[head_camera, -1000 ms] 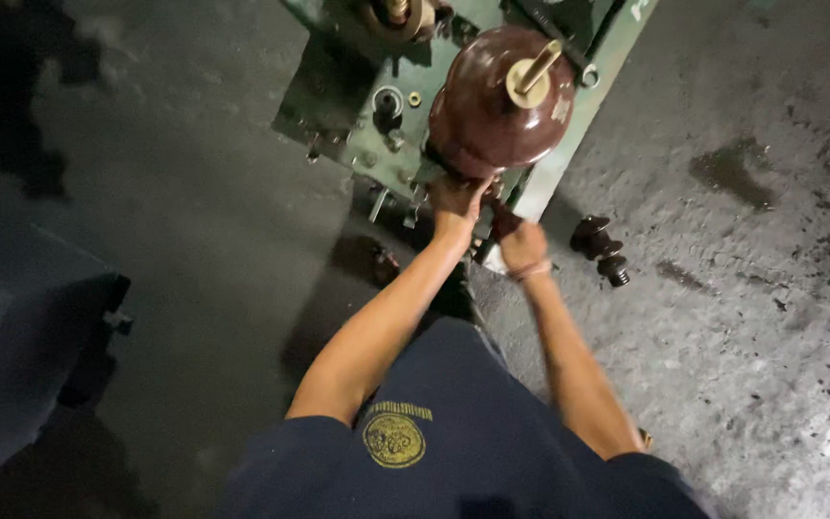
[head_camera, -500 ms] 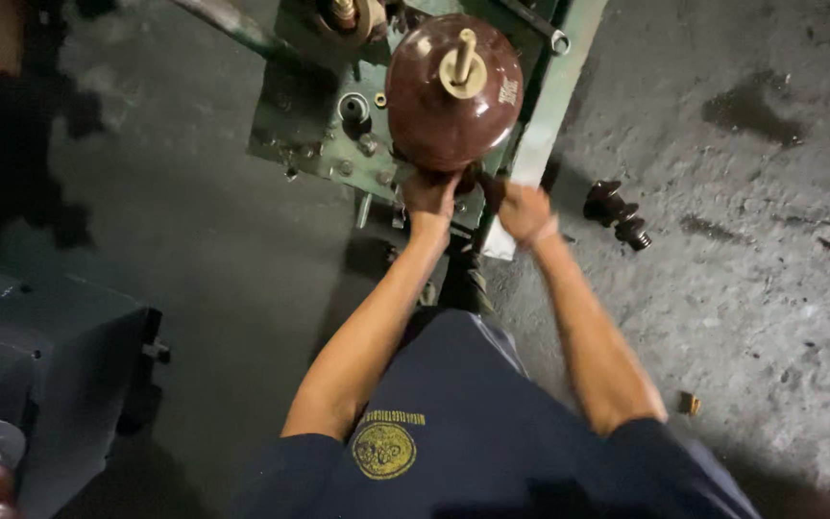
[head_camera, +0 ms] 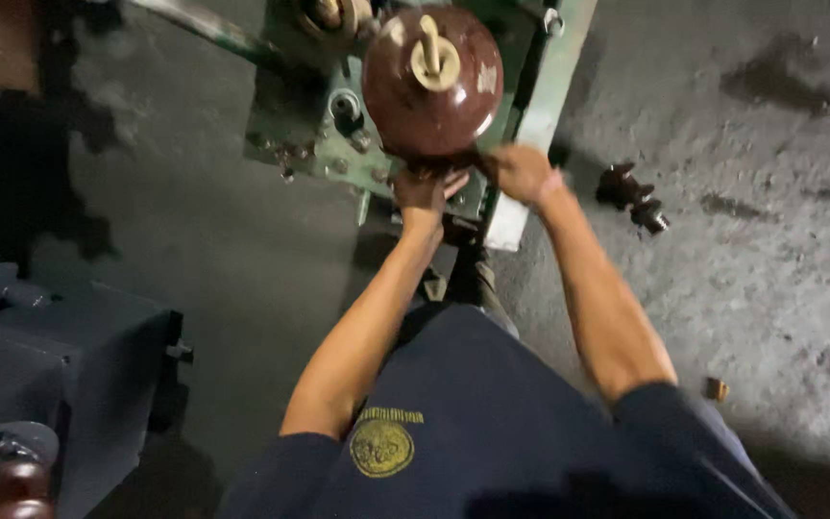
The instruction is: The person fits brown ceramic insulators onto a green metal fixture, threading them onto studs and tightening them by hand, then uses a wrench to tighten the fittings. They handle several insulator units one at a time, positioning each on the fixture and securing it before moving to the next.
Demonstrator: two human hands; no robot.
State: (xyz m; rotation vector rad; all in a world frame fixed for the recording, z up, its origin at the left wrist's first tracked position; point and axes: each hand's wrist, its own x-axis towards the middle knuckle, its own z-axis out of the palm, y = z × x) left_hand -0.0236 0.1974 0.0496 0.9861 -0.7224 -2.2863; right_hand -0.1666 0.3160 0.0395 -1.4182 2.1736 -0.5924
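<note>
A glossy brown ceramic insulator (head_camera: 431, 86) with a pale metal stud on top stands on a green metal cover plate (head_camera: 540, 106) lying on the concrete floor. My left hand (head_camera: 425, 192) reaches under the insulator's near rim, fingers pressed against its base. My right hand (head_camera: 521, 173) is closed at the rim's right side, gripping something small that the fist and the insulator hide. Both forearms stretch forward from my dark blue shirt.
A second fitting with a brass-coloured ring (head_camera: 333, 14) sits on the plate behind the insulator. A small dark ribbed part (head_camera: 631, 197) lies on the floor to the right. A dark grey metal box (head_camera: 40, 365) stands at the left, with another brown insulator (head_camera: 2, 485) at the bottom corner.
The view has shifted, so the insulator now sits higher and more central. My right hand has moved out from under the rim to its right side. My left hand stays beneath it.
</note>
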